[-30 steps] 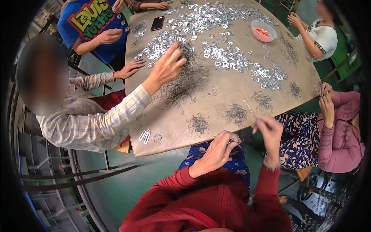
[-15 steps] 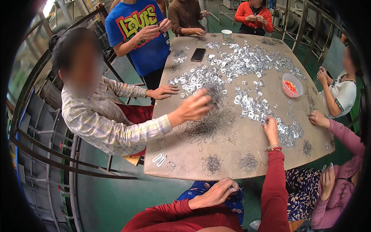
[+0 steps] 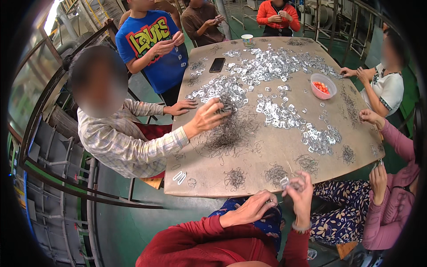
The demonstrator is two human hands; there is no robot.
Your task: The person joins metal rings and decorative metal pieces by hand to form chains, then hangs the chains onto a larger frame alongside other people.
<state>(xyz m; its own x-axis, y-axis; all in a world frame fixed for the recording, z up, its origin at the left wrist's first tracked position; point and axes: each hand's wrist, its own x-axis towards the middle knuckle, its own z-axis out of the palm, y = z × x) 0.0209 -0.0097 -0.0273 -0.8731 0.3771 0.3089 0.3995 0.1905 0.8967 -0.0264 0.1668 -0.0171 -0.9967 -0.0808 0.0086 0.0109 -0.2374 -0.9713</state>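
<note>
My left hand is closed over my lap, just off the table's near edge, its fingertips pinching something small with a metallic glint. Close by on its right, my right hand grips a small silver metal buckle between thumb and fingers. Beyond both hands on the tabletop lie small heaps of thin dark wire pieces, one heap nearest the buckle and another heap right of it. Farther in is a spread of loose silver buckles.
Around the brown-covered table sit or stand several co-workers. One co-worker's hand lifts a clump from a large wire pile at left. Also there are a phone, a paper cup and a bowl of orange pieces.
My right hand has drawn back from the silver buckles to beside my left hand, bringing a buckle. The co-worker at left still handles wire. At right, a person's hand now reaches the table.
</note>
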